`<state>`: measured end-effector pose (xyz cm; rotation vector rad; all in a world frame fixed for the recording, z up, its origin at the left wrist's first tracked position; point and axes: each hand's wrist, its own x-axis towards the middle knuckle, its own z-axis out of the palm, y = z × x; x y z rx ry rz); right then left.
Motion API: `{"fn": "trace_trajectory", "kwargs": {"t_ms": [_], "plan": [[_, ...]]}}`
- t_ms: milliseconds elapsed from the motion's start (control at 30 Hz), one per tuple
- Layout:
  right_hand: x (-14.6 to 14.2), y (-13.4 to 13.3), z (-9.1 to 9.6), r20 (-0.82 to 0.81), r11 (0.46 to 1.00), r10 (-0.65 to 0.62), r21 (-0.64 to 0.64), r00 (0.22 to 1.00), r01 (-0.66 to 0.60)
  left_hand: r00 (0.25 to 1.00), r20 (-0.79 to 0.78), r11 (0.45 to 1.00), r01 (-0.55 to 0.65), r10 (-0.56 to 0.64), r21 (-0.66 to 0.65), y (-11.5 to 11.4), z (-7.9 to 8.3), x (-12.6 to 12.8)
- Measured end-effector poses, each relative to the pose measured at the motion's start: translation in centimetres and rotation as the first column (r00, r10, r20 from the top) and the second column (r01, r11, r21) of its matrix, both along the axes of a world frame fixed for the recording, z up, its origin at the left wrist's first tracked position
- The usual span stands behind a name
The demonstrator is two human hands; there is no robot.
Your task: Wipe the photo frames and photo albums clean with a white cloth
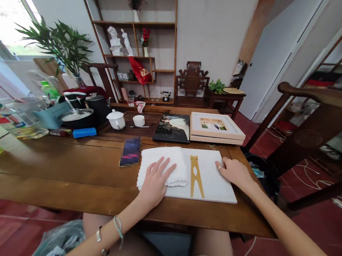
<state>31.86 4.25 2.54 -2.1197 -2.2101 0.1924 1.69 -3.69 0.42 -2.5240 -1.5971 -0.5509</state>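
On the tabletop [83, 171], your spread left hand [155, 183] seemingly presses the cloth [180, 174]; your curled right hand [234, 172], grip unclear, should brace the board [215, 186].

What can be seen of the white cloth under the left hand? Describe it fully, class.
The white cloth looks like soft, towel-like fabric, folded in layers, with a wavy edge. It lies over the left part of a white board, left of a gold cutout. The left hand rests on it, partly hiding it.
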Motion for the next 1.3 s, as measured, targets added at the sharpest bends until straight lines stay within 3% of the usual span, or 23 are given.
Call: {"fn": "trace_trajectory", "kwargs": {"t_ms": [67, 133, 200, 433, 700, 900, 1100, 1300], "plan": [[-0.1, -0.4, -1.3, -0.089, 0.977, 0.04, 0.21, 0.995, -0.021, 1.0, 0.009, 1.0, 0.002, -0.002, -0.006, 0.0, -0.2, -0.1], [-0.2, -0.5, -2.8, -0.206, 0.917, 0.188, 0.386, 0.96, -0.097, 1.0, 0.023, 1.0, -0.002, 0.002, -0.018, 0.0, -0.1, -0.2], [-0.1, -0.5, -4.1, -0.289, 0.88, 0.317, 0.444, 0.903, -0.167, 0.999, 0.035, 0.999, -0.017, 0.019, -0.046, 0.1, 0.3, -0.2], [0.2, 0.0, -5.3, -0.438, 0.903, 0.369, 0.379, 0.82, -0.204, 0.995, -0.061, 0.976, -0.092, 0.081, -0.196, 2.0, 3.7, -0.1], [-0.1, -0.4, -5.5, -0.441, 0.909, 0.365, 0.357, 0.82, -0.213, 0.99, -0.054, 0.943, 0.106, -0.13, -0.316, 6.9, 3.9, -0.4], [-0.1, -0.3, -5.6, -0.426, 0.901, 0.385, 0.365, 0.819, -0.233, 0.98, 0.111, 0.965, 0.183, -0.164, -0.186, 8.8, 5.2, -1.1], [-0.1, -0.3, -5.6, -0.418, 0.907, 0.373, 0.353, 0.828, -0.23, 0.952, -0.115, 0.949, 0.262, -0.284, -0.173, 9.0, 3.6, -0.5], [-0.3, -0.5, -5.3, -0.408, 0.912, 0.362, 0.339, 0.838, -0.229, 0.961, -0.065, 0.954, 0.258, -0.27, -0.15, 11.1, 2.1, -0.8]]}}
